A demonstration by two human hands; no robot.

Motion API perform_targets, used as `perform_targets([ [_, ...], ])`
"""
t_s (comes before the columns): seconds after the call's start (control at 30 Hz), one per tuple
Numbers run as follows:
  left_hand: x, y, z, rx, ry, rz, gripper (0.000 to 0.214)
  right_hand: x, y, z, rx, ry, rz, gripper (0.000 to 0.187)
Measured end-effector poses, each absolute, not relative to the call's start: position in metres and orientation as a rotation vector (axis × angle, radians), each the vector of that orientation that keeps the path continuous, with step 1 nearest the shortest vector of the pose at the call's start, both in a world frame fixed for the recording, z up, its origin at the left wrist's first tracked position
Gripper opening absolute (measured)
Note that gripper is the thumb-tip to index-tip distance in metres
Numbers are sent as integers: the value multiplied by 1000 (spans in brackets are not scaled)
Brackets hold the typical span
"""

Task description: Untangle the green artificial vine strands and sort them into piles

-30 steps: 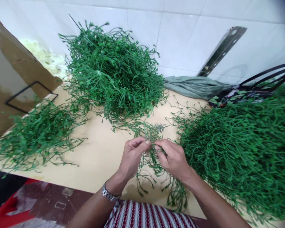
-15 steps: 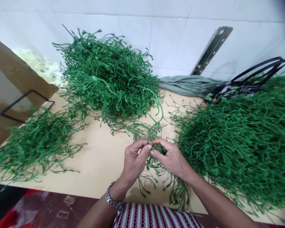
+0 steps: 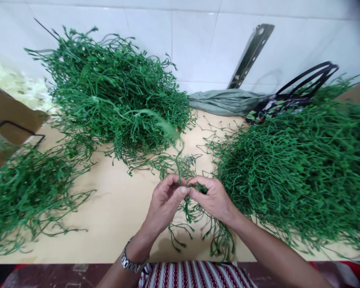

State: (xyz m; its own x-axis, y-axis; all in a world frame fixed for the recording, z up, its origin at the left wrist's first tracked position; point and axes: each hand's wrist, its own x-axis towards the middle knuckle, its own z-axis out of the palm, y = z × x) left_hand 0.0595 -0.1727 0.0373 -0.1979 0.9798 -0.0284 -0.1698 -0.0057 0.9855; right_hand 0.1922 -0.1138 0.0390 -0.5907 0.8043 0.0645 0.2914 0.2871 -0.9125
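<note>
Thumb and forefinger of my left hand (image 3: 163,204) pinch a thin green artificial stem (image 3: 179,168), which rises from the fingertips and blurs towards its top. My right hand (image 3: 215,199) is closed too, its fingertips meeting the left ones, with a small bunch of green stems (image 3: 201,187) in its fingers. The exact joint between the fingertips is hidden. More loose stems (image 3: 223,240) lie on the table below and around both hands.
Large heaps of green stems stand behind left (image 3: 114,92) and at right (image 3: 303,172); a smaller pile (image 3: 33,192) lies left. A cardboard box (image 3: 15,116), a grey-green cloth (image 3: 222,102) and a dark bag with black handles (image 3: 279,106) border the pale table (image 3: 108,224).
The view has shifted, so the piles sit further left. The upper part of the held stem has swung left and is smeared by motion. Both hands stay together.
</note>
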Motion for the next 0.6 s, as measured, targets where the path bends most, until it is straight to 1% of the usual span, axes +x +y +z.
perform_targets([
  [0.1, 60, -171, 35, 837, 1150, 1386, 18, 193, -115, 38, -964, -2067, 1259, 13],
  [0.2, 57, -170, 34, 820, 1195, 1339, 18, 195, -115, 39, -963, -2121, 1270, 14],
  [0.33, 50, -170, 39, 1107, 1406, 1187, 6, 202, -110, 41, -934, -2291, 1244, 12],
  [0.37, 49, -169, 42, 1228, 1443, 1124, 9, 204, -108, 43, -910, -2346, 1245, 10],
  [0.43, 47, -168, 52, 1457, 1440, 961, 18, 208, -104, 47, -805, -2457, 1287, 9],
  [0.5, 46, -167, 63, 1598, 1335, 788, 23, 212, -102, 54, -631, -2572, 1343, 10],
  [0.6, 41, -166, 71, 1608, 1167, 654, 24, 221, -100, 68, -397, -2726, 1459, 11],
])
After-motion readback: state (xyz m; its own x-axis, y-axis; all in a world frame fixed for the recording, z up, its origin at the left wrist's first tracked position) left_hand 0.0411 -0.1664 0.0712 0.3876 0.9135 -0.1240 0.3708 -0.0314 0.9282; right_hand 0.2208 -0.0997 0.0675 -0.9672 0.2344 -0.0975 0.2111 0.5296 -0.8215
